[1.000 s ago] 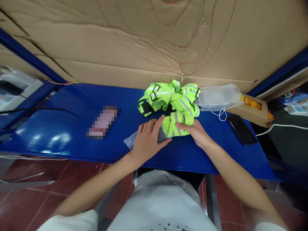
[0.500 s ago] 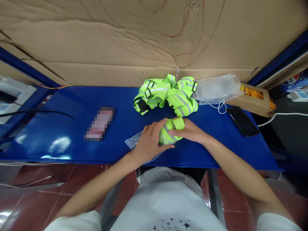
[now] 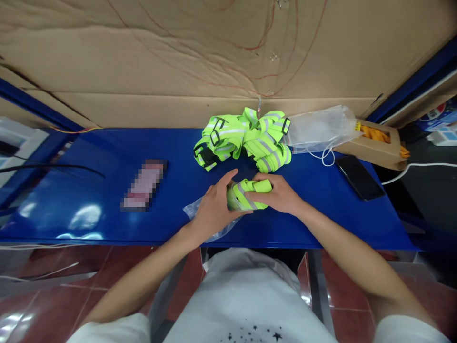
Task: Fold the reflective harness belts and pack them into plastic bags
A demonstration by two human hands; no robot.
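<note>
A folded bundle of lime-yellow reflective strap (image 3: 252, 194) with grey stripes is between my two hands, low over the table. My right hand (image 3: 278, 193) grips its right end, thumb on the near face. My left hand (image 3: 216, 207) curls round the left end with a clear plastic bag (image 3: 223, 233), thumb and fingers spread apart at the bag's mouth. The bundle's left end appears to lie inside the bag; my left palm hides part of it. Behind the hands lies a heap of the same reflective straps (image 3: 246, 136) with black buckles.
On the blue table (image 3: 89, 181), a blurred-out flat object (image 3: 144, 185) lies left. To the right are a stack of clear plastic bags (image 3: 319, 131), a black phone (image 3: 360, 177), a cardboard box (image 3: 374, 150) with orange contents and a white cable (image 3: 417, 166). A cardboard wall (image 3: 160, 71) stands behind.
My left thumb has lifted away from the bundle and the hand has opened wider. More of the bag's mouth shows at the bundle's left end. The view has shifted slightly.
</note>
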